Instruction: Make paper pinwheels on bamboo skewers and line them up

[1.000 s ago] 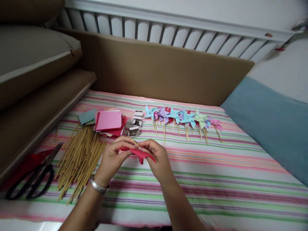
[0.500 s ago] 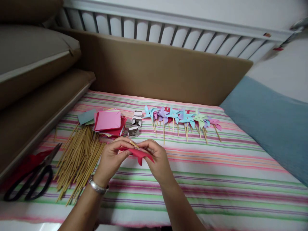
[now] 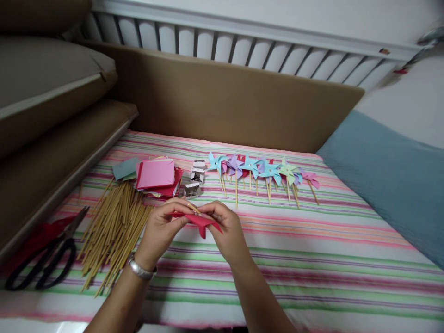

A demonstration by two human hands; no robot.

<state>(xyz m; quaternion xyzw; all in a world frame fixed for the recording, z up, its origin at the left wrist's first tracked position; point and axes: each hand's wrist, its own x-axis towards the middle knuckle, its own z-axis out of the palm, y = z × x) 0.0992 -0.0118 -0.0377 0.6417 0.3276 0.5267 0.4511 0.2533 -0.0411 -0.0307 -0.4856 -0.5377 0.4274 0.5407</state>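
- Between your two hands, just above the striped bedcover (image 3: 312, 259), sits the red paper piece (image 3: 202, 222); your left hand (image 3: 163, 229) and right hand (image 3: 227, 231) are drawn together, fingertips pinched on it from either side.
- Thin and very light, that paper will likely crease or tear if squeezed; judge it best held by its folded points near the centre, with a soft pinch.
- A slim wooden stick (image 3: 193, 207) shows at your fingertips, stiff and narrow; whether it already passes through the paper you cannot tell.
- Left of your left hand lies a loose heap of bamboo sticks (image 3: 114, 231), pale, straight and apt to roll.
- Further left rest black-handled scissors (image 3: 45, 259) beside a red scrap.
- Just beyond your left hand is a stack of paper squares (image 3: 154, 175), pink on top, flat and slippery against each other.
- Ahead of your fingertips stand small silvery boxes (image 3: 194, 178); their contents are too small to tell.
- Beyond your right hand runs a row of finished pinwheels (image 3: 263, 170) in blue, purple, green and pink, on sticks.
- Your left wrist carries a metal bracelet (image 3: 140, 269).
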